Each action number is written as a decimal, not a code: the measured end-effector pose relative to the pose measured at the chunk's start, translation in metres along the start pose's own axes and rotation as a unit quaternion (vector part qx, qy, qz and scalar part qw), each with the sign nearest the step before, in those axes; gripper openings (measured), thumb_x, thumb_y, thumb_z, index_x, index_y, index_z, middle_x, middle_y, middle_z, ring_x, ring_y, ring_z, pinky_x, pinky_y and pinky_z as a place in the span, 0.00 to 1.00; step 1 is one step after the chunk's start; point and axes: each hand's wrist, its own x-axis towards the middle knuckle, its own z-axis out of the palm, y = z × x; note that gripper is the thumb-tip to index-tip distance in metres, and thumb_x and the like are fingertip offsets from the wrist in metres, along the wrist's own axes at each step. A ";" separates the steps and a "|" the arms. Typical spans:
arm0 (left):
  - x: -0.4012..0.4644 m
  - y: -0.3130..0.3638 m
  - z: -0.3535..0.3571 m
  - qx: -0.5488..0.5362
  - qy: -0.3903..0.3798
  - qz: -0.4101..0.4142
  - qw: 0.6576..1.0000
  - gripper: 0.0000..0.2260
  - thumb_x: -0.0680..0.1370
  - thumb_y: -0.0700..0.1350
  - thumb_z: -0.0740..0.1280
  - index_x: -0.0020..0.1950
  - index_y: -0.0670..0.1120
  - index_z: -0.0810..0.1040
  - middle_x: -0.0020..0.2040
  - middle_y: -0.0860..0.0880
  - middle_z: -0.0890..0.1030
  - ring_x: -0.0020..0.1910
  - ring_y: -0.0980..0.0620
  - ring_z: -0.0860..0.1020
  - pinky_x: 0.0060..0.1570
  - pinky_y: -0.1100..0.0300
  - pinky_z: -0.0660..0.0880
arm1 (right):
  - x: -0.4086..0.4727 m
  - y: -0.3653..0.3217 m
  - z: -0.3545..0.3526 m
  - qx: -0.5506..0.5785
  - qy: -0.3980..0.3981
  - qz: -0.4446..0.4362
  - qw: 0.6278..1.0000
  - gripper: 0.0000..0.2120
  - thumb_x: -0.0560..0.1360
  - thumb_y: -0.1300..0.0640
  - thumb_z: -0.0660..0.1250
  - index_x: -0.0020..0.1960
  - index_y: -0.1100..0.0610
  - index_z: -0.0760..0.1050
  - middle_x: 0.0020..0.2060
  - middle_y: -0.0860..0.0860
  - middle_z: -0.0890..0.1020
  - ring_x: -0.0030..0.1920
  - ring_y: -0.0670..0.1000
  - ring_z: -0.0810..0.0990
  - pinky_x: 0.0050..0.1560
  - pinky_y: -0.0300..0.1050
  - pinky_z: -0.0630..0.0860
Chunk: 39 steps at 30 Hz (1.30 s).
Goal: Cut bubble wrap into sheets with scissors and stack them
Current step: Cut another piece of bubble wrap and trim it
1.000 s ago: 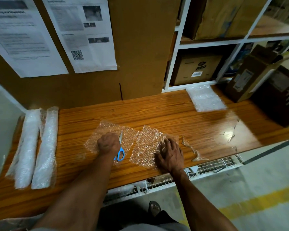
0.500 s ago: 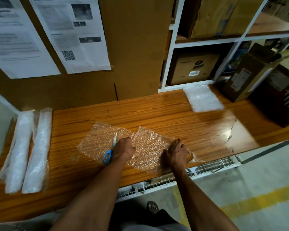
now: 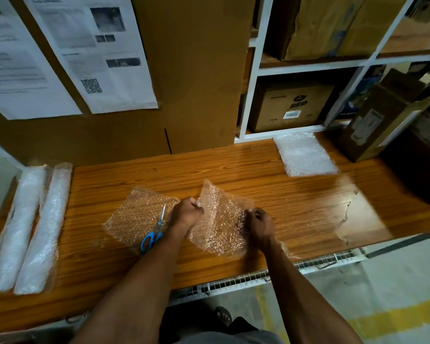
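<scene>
Bubble wrap sheet (image 3: pixel 219 219), freshly cut, is lifted off the table (image 3: pixel 296 199) at its far edge, pinched by the left hand (image 3: pixel 188 212) on one side and the right hand (image 3: pixel 260 223) on the other, fingers curled round its edges. Half a second ago it lay flat with the left hand at the scissors (image 3: pixel 154 232); now those blue-handled scissors lie loose on a second sheet (image 3: pixel 137 217) at nine o'clock of the hands. Two rolls (image 3: pixel 27 227) sit far at nine o'clock, and one stack of cut sheets (image 3: pixel 304 155) at one o'clock. A shelf box (image 3: pixel 293 105) reads "RED". Two printed papers (image 3: pixel 94 53) hang on the cardboard, one with a QR code; their text is too blurred to read.
</scene>
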 end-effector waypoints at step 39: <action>0.006 -0.020 0.009 -0.100 -0.151 0.026 0.983 0.16 0.73 0.65 0.74 0.52 0.60 0.74 0.52 0.55 0.83 0.49 0.52 0.82 0.50 0.52 0.81 | -0.022 -0.013 0.030 0.194 -0.052 0.112 0.973 0.08 0.79 0.70 0.69 0.55 0.59 0.76 0.41 0.55 0.81 0.38 0.49 0.79 0.38 0.43 0.77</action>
